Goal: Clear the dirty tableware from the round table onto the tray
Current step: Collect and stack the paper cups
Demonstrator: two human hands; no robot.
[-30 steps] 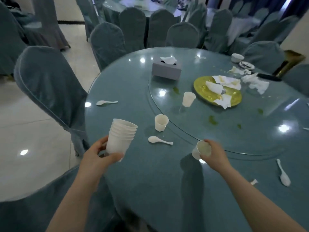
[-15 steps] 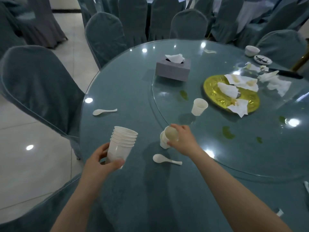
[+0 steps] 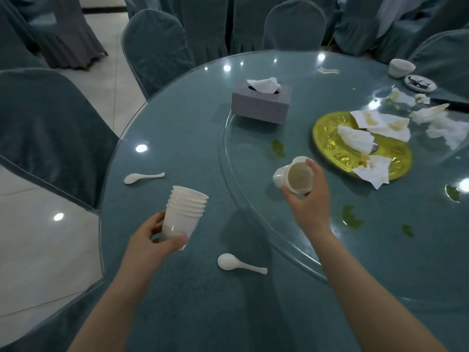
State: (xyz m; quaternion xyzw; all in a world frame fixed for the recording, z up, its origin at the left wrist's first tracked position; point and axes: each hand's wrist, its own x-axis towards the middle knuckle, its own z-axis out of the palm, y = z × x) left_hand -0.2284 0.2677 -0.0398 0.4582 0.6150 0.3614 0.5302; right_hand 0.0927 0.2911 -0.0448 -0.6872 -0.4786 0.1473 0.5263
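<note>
Tissue box behind, plate right on turntable, spoon left, second spoon nearest, bowl far right.

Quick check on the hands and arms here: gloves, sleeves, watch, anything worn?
Nothing worn that shows. Left hand and right hand are bare, no gloves, rings or watch visible. Both forearms are bare to the bottom edge of the frame, with no sleeve or cuff in view.

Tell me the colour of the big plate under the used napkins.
Shiny gold-yellow plate, seen in the head view.
</note>
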